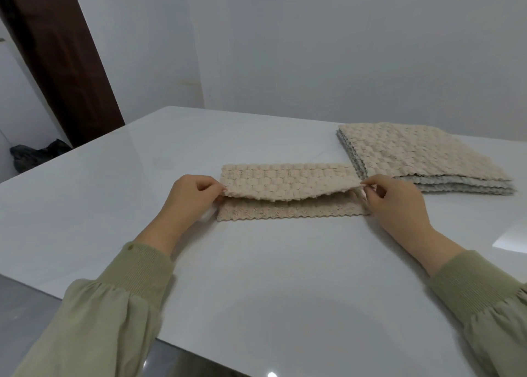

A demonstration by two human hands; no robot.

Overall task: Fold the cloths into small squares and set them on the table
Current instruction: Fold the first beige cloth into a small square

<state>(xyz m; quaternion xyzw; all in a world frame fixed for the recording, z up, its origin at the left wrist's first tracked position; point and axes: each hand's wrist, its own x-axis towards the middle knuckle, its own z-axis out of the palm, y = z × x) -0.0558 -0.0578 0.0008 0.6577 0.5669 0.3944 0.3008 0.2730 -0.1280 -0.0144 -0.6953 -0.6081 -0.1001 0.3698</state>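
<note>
– Both hands are pinching. The left hand (194, 194) pinches the left corner of the cloth (288, 187). The right hand (390, 197) pinches the right corner. The fingers are curled on the top flap.

– Where is the cloth?

– It lies on the tabletop (256, 276), right in front of the person. The top flap is lifted a little over the bottom half. It looks like the first fold, in half.

– What comes next?

– Probably the flap has to come down so its edge meets the near edge. Then the long strip needs one more fold to make a small square.

– Is anything in the way?

– A pile of cloths (422, 154) sits just beside the right hand. Its corner is so close to the cloth that one cannot tell if they touch. The right hand could bump it. A dark bag (37, 154) lies on the floor, well apart from it all. It is no bother.
</note>
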